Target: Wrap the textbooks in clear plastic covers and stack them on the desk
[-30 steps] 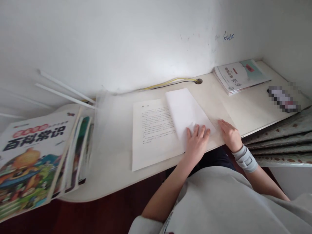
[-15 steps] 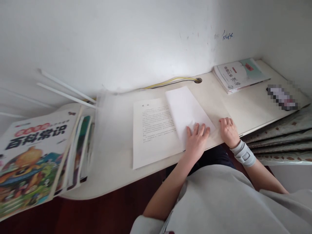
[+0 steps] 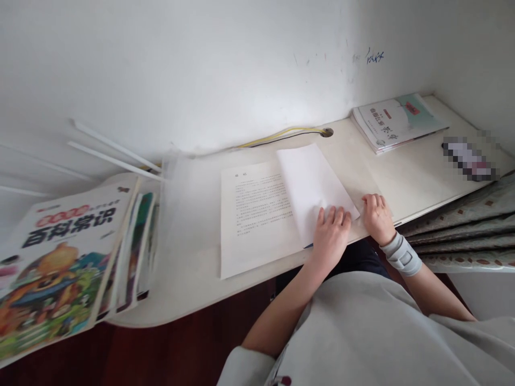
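Left hand [image 3: 332, 236]: laid flat, open, on the folded sheet [image 3: 311, 182], frame centre.
Right hand [image 3: 376, 217]: rested open on the desk [image 3: 406, 174], just beside the sheet; nothing gripped.
Printed page [image 3: 251, 220]: overlapped by the sheet.
Desk hole [image 3: 328, 132]: yellow cable [image 3: 281, 135] threaded.
Books [image 3: 60, 257]: stacked lower left; white wall [image 3: 201, 64] behind.

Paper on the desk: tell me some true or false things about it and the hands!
1. The left hand lies flat on the blank sheet. True.
2. The right hand holds a pen. False: it rests empty on the desk beside the sheet.
3. The printed page lies partly under the blank sheet. True.
4. The colourful books are stacked at the desk's right end. False: they sit at its left end.
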### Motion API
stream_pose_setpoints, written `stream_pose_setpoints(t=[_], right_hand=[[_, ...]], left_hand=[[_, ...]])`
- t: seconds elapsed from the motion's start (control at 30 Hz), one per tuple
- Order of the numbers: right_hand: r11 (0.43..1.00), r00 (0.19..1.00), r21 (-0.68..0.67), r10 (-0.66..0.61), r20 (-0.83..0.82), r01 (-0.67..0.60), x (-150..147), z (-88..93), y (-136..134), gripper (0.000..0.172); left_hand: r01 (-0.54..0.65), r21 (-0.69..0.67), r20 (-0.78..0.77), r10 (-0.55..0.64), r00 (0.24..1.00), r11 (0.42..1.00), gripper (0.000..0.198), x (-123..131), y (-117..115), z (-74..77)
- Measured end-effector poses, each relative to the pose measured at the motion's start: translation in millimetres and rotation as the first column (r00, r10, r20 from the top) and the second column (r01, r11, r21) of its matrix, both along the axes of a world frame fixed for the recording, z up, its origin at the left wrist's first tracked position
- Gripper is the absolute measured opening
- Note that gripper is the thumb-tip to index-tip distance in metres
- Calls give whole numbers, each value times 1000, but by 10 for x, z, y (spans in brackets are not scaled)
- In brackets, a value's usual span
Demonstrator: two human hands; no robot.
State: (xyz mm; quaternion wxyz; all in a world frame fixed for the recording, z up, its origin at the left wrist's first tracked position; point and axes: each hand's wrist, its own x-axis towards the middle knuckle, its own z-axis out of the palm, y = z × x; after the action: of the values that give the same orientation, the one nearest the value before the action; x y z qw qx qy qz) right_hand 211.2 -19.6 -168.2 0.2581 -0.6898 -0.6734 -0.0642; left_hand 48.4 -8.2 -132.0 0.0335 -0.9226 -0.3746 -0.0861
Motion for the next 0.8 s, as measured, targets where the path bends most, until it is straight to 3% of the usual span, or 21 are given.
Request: stream_pose_setpoints(t=[0.3, 0.6, 0.8], right_hand=[[997, 995, 78, -2, -96, 9, 14, -4, -17, 23], [996, 981, -23, 82, -177, -87, 112, 83, -67, 13], [992, 985, -22, 124, -122, -127, 66, 132, -188, 26]], left_hand=[[8, -42, -17, -9, 1000, 999, 38, -37, 18, -13], [-26, -58, -7, 26, 1000, 998, 39, 47, -8, -64], [-27, -56, 3, 27, 1000, 998, 39, 104, 29, -42]])
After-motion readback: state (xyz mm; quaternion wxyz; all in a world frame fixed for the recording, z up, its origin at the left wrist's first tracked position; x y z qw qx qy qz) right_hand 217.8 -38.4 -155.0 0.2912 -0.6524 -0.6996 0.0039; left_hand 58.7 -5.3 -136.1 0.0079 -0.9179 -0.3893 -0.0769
